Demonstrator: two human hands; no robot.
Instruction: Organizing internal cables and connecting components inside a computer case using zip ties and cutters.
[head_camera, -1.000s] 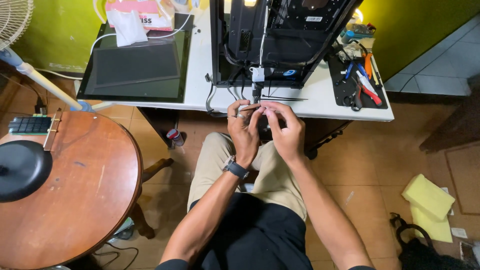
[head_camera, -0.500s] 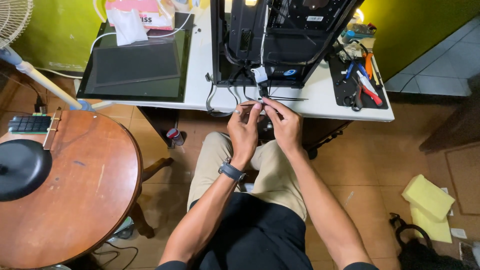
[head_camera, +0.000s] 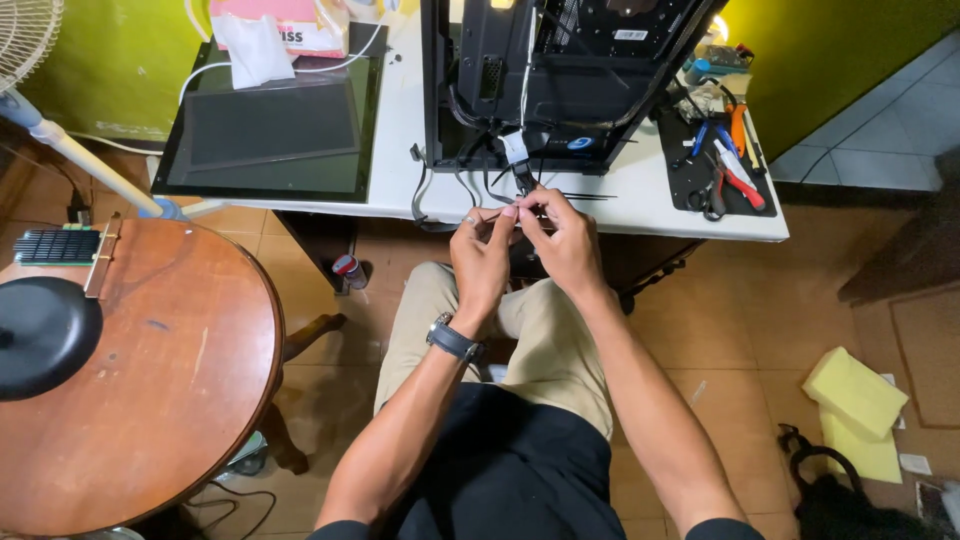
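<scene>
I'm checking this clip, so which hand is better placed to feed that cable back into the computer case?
Probably the right hand: its fingertips pinch the cable just below the black computer case. The left hand sits lower and farther from the opening, steadying the other end.

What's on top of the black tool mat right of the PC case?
On the black tool mat: red-handled pliers, scissors, and blue and orange tools. Its top edge is cluttered, indistinct.

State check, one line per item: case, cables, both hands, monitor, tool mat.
Computer case: on the white table, side open, insides exposed.
Cable bundle: hangs out of the case, pinched at its end.
Left hand: fingertips pinching the cable.
Right hand: pinching the same cable.
Monitor: lying flat, screen dark.
Tool mat: flat, tools scattered on it.
</scene>
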